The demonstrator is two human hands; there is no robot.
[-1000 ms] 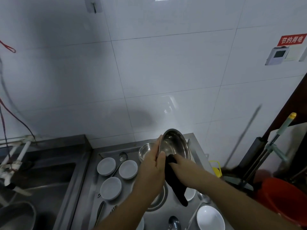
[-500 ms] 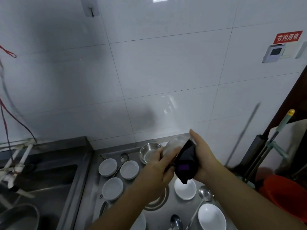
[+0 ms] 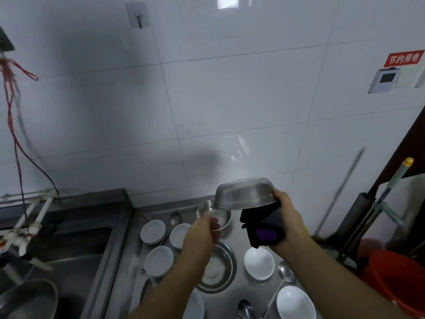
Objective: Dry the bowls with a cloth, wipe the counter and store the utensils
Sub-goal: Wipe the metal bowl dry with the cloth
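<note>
Right hand (image 3: 288,223) holds cloth (image 3: 264,226) and inverted bowl (image 3: 246,194)

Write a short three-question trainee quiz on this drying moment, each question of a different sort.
1. True or false: the round stainless-steel bowl is held upside down above the steel counter.
2. Which hand holds the dark cloth? A) left hand B) right hand C) neither
3. Fill in: the orange plastic bucket stands on the person's ____ side.

Key: 1 true; 2 B; 3 right.
</note>
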